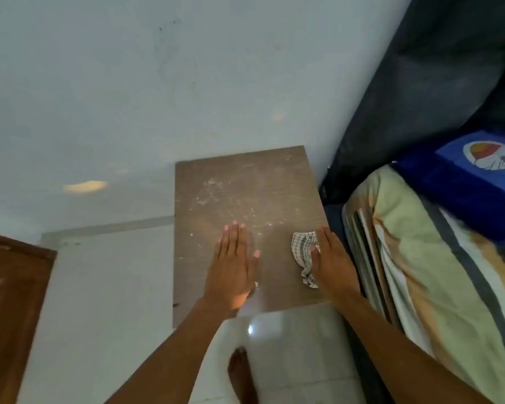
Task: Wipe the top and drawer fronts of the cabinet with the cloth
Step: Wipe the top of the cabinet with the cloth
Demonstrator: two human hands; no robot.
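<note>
The cabinet (245,199) has a brown wood-grain top, seen from above, standing against a pale blue-white wall (129,83), and white specks and smears of dust lie scattered across it, thickest just beyond the fingertips of both hands. The left hand (231,266) lies flat and palm down on the top, fingers straight and close together, thumb out to the side, holding nothing. The right hand (331,260) also lies flat, near the right edge of the top, its fingers extended and pressing down on the cloth (303,255), a crumpled checked rag that pokes out from under the thumb side of the hand and trails back toward the wrist. Just beside the outer edge of the right hand is a bed with a striped green, orange and white blanket (414,258) and a blue pillow (464,182). Behind the wrists, glossy white floor tiles (289,345) show below the cabinet's near edge, with a bare foot (241,371) on them. Well off from the left hand's little finger stands a brown wooden door (9,301).
</note>
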